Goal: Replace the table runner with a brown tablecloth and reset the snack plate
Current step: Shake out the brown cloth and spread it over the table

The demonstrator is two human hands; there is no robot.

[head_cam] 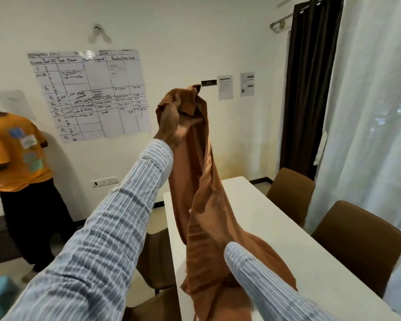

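My left hand (175, 125) is raised high and shut on the bunched top of a brown tablecloth (195, 172). The cloth hangs down in long folds to the white table (285, 228), and its lower end lies crumpled on the tabletop. My right hand (210, 225) is lower, blurred, and grips the hanging cloth about halfway down. Both of my arms are in striped sleeves. No table runner or snack plate is in view.
Brown chairs stand along the table's right side (357, 246) and left side (158, 258). A person in an orange shirt (16, 154) stands at the far left by the wall. A handwritten chart (90, 93) hangs on the wall. Curtains (366, 107) cover the right.
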